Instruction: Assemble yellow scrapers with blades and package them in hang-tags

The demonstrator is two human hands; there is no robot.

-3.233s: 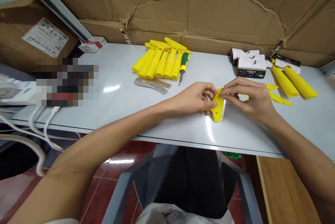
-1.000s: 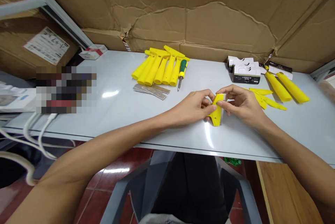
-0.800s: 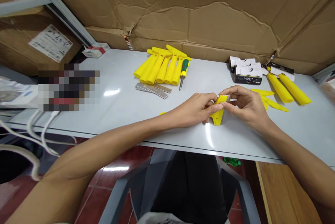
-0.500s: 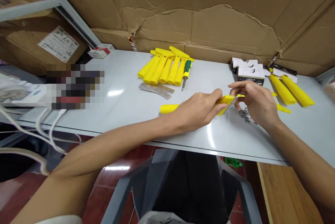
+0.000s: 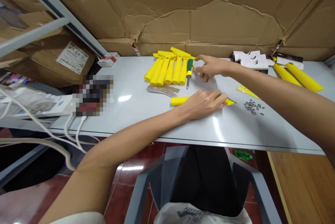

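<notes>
My left hand (image 5: pixel 204 104) is closed around a yellow scraper (image 5: pixel 179 101) low over the table. The scraper's handle end sticks out to the left and its head to the right; the rest is hidden under my fingers. My right hand (image 5: pixel 208 67) is at the green-and-yellow screwdriver (image 5: pixel 189 66), with its fingers apart. Whether a fingertip touches the screwdriver I cannot tell. Just left of the screwdriver lie several yellow scraper handles (image 5: pixel 163 72), side by side. Flat metal blades (image 5: pixel 163 91) lie in front of them. Small screws and nuts (image 5: pixel 253 106) form a loose pile under my right forearm.
A flat yellow piece (image 5: pixel 247 92) lies behind the small hardware. White-and-black boxes (image 5: pixel 252 61) and two yellow handles (image 5: pixel 305 77) are at the back right. White cables (image 5: pixel 69 129) hang at the left table edge. A cardboard sheet (image 5: pixel 162 28) stands along the back.
My right hand has left the scraper's head and moved left and back to the screwdriver. My left hand has lowered a little, keeping the scraper. The view has shifted slightly.
</notes>
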